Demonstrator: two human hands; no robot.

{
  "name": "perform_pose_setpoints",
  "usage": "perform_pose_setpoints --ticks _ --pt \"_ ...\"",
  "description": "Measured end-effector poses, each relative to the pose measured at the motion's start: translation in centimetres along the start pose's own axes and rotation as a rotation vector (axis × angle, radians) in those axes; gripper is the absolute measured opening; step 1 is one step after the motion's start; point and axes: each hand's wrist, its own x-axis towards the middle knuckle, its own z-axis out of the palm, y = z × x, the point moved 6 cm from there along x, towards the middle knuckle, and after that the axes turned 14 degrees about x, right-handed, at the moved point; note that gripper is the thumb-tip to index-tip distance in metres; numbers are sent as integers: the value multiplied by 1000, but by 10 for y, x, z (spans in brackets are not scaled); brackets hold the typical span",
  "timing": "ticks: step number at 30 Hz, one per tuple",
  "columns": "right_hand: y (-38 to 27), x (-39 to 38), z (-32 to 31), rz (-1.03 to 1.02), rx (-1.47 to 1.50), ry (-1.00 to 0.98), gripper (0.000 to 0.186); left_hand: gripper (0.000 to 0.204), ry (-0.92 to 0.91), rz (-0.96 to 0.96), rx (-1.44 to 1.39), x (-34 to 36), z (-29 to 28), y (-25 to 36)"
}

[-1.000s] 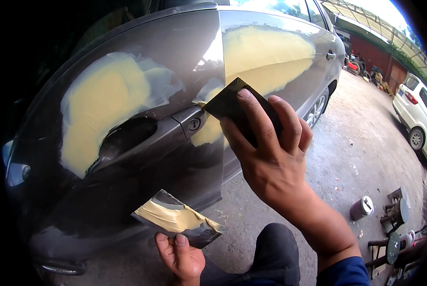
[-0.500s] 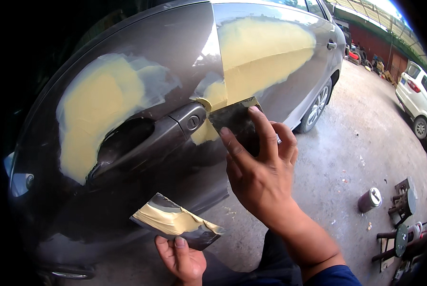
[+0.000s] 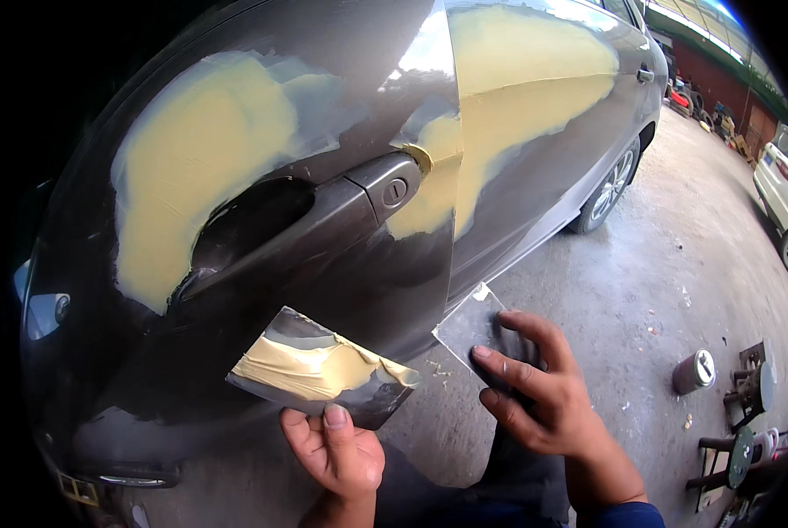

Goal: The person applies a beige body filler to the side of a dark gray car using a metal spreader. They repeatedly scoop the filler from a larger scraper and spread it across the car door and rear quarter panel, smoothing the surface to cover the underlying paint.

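Observation:
My left hand [image 3: 345,449] pinches the lower edge of a dark flat plate [image 3: 381,400], thumb on top. A thick smear of cream-coloured filler [image 3: 310,365] lies across it. To the right, my right hand [image 3: 548,396] grips a thin, dark rectangular spreader [image 3: 471,330], its fingers over the face; it is apart from the car body and the plate. Before me is a dark grey-brown car door [image 3: 341,290] with a handle [image 3: 319,224]. Cream filler covers a patch [image 3: 209,141] around the handle recess, a small patch [image 3: 433,185] at the handle's end, and a long patch [image 3: 526,84] on the neighbouring panel.
A lidded can [image 3: 694,372] stands on the concrete floor [image 3: 605,299] at the right, near small stools [image 3: 739,458]. Farther back is a white vehicle [image 3: 785,194]. The dark car's wheel [image 3: 612,189] is beyond the doors.
My right hand has drawn the spreader down and away from the panel beside the handle. My left hand and the plate have risen slightly. The view has shifted a little.

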Motion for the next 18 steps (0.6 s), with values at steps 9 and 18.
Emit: perform_pose_setpoints --ticks 9,18 --pt "-27 1 17 -132 -240 -44 47 39 -6 -6 111 3 7 10" --pt "-15 11 -4 -55 -173 41 43 39 60 224 341 0 -6 14"
